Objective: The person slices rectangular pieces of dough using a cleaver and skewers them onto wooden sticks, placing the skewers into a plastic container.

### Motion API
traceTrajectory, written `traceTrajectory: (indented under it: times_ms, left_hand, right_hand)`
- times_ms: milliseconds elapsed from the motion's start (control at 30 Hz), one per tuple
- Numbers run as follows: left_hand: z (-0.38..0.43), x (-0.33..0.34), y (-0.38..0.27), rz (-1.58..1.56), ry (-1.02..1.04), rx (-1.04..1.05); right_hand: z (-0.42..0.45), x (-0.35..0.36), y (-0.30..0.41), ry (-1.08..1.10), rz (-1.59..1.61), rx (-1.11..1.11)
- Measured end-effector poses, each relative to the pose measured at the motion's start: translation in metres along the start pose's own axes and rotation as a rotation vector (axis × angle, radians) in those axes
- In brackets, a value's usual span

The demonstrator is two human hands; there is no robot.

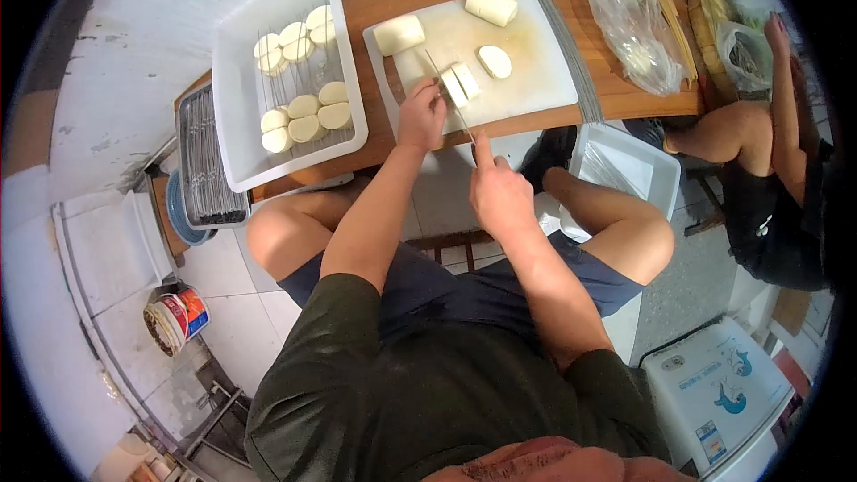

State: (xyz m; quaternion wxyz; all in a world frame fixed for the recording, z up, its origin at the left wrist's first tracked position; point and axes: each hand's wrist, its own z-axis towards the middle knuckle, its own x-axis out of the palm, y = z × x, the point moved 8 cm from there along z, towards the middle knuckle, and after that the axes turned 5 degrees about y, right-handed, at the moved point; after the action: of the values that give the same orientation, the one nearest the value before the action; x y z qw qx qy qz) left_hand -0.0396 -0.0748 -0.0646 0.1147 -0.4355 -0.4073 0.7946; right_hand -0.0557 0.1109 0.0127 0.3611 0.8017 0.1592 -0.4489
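My right hand (501,194) grips the handle of a knife (466,122), its thin blade pointing away over a white cutting board (542,90). The blade stands at the left side of two pale cut slices (460,84). My left hand (423,114) is just left of the blade, fingers bent; whether it holds a piece is hidden. One oval slice (495,61) lies flat to the right. Two uncut pale cylinders, one at the board's left (400,35) and one at its top (491,5), lie on their sides. Their material is unclear.
A white plastic tray (294,174) at left holds skewered slices. Beyond it sits a metal tray of metal skewers (207,147). More skewers (569,53) line the board's right edge, near a plastic bag (633,27) of pale pieces. Another person (743,134) sits at right.
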Motion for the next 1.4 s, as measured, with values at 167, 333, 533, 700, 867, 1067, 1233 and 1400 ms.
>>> traceTrajectory:
  times_ms: [167,333,533,700,867,1067,1233,1400]
  left_hand:
    - [-0.002,0.004,0.010,-0.119,0.053,-0.082]
    - [-0.006,0.005,0.009,-0.158,0.040,-0.093]
    - [-0.003,0.006,0.008,-0.156,-0.005,-0.077]
    - [-0.006,0.003,0.004,-0.202,-0.006,-0.139]
    - [-0.002,0.006,0.001,-0.217,0.056,-0.187]
    - [-0.002,0.001,0.007,-0.172,0.003,-0.114]
    - [0.000,0.006,0.001,-0.228,0.040,-0.135]
    - [0.009,0.002,-0.021,0.017,0.033,-0.070]
  right_hand:
    - [0.002,0.001,0.000,-0.015,-0.004,-0.001]
    - [-0.016,0.002,-0.004,0.031,0.013,0.001]
    - [0.018,0.010,-0.001,0.003,0.010,-0.011]
    - [-0.011,0.018,-0.016,0.036,0.058,0.013]
    - [0.045,0.030,-0.014,0.057,0.021,0.005]
    - [0.027,0.026,-0.014,-0.052,0.083,-0.064]
    - [-0.030,0.016,-0.039,-0.025,0.050,-0.042]
    - [-0.074,-0.013,-0.065,-0.130,0.347,-0.075]
